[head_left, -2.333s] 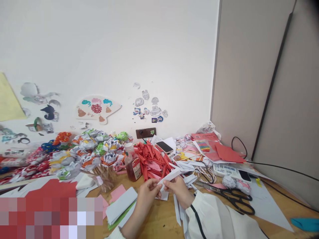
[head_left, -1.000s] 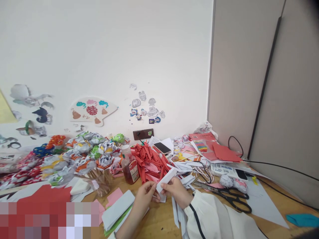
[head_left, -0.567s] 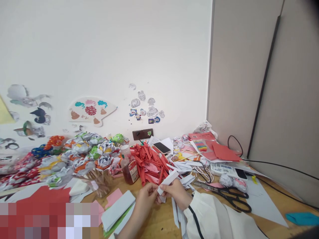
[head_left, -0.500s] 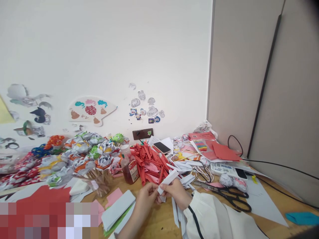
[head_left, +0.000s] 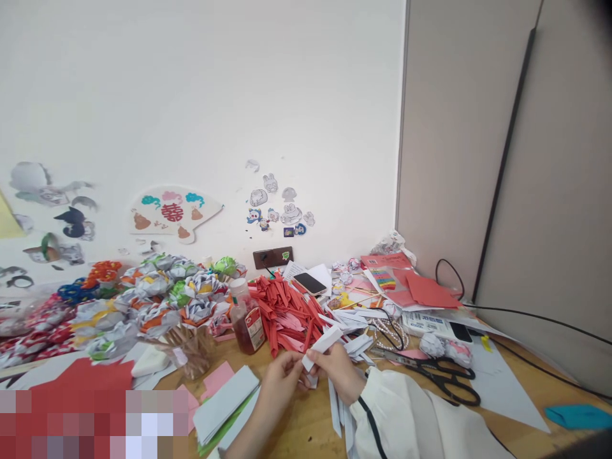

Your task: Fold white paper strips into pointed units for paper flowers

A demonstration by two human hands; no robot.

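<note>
A narrow folded strip of white paper [head_left: 326, 342] slants up and to the right between my hands. My right hand [head_left: 338, 370] pinches it from the right, thumb lying on its face. From the left, my left hand [head_left: 285, 376] grips its lower end with curled fingers; some fingertips are hidden behind the paper. Just beyond the hands lies a heap of folded red paper strips [head_left: 287, 312]. Folded white strips [head_left: 356, 344] are scattered to the right and below my right hand. Left of my left forearm rests a stack of white paper slips [head_left: 227, 408] over green ones.
Black-handled scissors [head_left: 447, 376] lie to the right. A bottle of reddish liquid [head_left: 247, 322] stands behind the hands, with a bundle of brown sticks [head_left: 191, 347] beside it. Crumpled paper flowers [head_left: 162, 287] pile up along the wall. A phone [head_left: 310, 284] lies behind the red strips.
The view has shifted very slightly. Both hands keep the same hold on the white strip, and nothing else visibly moves.
</note>
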